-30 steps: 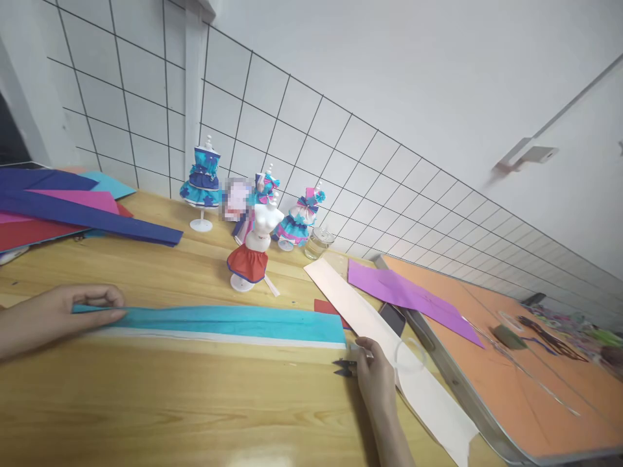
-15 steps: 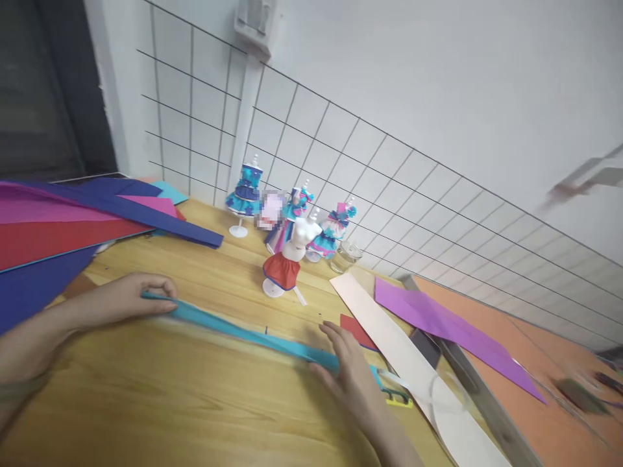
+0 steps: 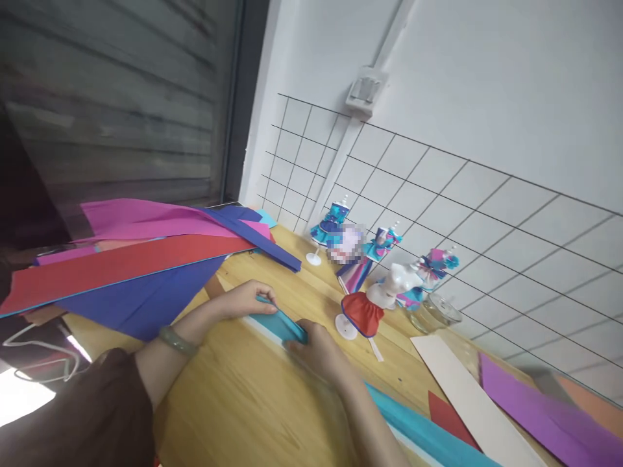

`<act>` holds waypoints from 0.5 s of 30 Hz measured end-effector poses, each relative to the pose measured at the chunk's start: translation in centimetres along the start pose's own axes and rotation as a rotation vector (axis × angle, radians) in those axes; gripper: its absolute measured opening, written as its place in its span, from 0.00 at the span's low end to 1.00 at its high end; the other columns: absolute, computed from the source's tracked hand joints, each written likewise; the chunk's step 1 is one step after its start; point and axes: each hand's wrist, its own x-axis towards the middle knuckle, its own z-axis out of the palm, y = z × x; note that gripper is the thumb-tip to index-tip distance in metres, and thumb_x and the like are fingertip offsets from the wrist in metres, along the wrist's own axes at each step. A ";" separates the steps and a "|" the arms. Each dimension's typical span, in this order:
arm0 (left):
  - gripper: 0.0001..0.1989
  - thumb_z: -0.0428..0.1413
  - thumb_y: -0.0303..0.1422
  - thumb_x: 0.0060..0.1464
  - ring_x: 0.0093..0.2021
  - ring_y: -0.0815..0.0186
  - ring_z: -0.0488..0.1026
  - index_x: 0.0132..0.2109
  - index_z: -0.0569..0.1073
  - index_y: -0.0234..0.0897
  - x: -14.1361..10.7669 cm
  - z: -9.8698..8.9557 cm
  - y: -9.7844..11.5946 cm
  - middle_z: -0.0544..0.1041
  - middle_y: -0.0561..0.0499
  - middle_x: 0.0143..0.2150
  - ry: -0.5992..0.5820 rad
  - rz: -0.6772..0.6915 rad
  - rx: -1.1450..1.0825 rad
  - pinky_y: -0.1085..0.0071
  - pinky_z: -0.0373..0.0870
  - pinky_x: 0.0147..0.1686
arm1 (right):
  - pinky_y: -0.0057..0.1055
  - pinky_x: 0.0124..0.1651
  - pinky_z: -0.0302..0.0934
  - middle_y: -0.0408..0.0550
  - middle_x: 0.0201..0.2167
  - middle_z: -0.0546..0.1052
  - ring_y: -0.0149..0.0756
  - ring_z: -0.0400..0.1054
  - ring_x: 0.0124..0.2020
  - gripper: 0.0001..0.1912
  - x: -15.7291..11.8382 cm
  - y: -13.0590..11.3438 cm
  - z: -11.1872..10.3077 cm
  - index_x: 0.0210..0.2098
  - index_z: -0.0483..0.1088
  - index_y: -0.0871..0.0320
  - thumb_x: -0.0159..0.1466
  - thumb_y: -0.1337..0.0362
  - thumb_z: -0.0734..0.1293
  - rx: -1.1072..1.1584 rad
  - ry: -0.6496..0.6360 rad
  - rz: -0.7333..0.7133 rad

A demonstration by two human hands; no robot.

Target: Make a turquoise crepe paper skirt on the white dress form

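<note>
- From the head view, a long teal strip (image 3: 423, 425) with a white edge lies on the wooden worktop (image 3: 243, 408). It looks like cloth.
- The left hand (image 3: 259, 301) pinches the strip close to its far left end, with the thumb and fingers closed on it.
- The right hand (image 3: 316, 350) is just beside the left one, a little nearer to the person. It seems to pinch the strip too, but the back of this hand hides some of its fingers.
- Between the two hands there is only a short bit of the strip, and its top edge looks folded over.
- The long way of the strip runs slanted, from the left hand at the upper left down to the lower right. It goes out of sight behind the right arm, shows again past it, and leaves the picture at the bottom.
- So the left hand is nearer to the far end, and the right hand is nearer to the long part.
- A small white dress form (image 3: 402, 282) with a red skirt (image 3: 364, 314) stands behind the hands, off to the right, and touches neither one.
- A cream strip (image 3: 472, 395) lies to the right of the long teal part, with a red piece (image 3: 450, 418) between them.
</note>
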 end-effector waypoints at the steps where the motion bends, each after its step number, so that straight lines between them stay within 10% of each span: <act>1: 0.15 0.60 0.42 0.42 0.32 0.65 0.71 0.33 0.75 0.35 0.1 0.0 -0.1 0.77 0.52 0.31 -0.001 0.008 -0.013 0.72 0.64 0.32 | 0.26 0.26 0.52 0.44 0.27 0.74 0.34 0.66 0.27 0.12 0.4 -0.1 0.1 0.35 0.72 0.59 0.55 0.58 0.67 0.011 -0.019 0.014; 15: 0.17 0.59 0.45 0.45 0.29 0.68 0.70 0.31 0.74 0.33 -0.3 -0.5 0.3 0.76 0.51 0.28 0.015 0.015 -0.267 0.72 0.64 0.31 | 0.25 0.21 0.47 0.39 0.17 0.65 0.30 0.60 0.20 0.11 4.4 -3.1 1.2 0.20 0.65 0.57 0.46 0.59 0.70 0.028 -0.116 0.133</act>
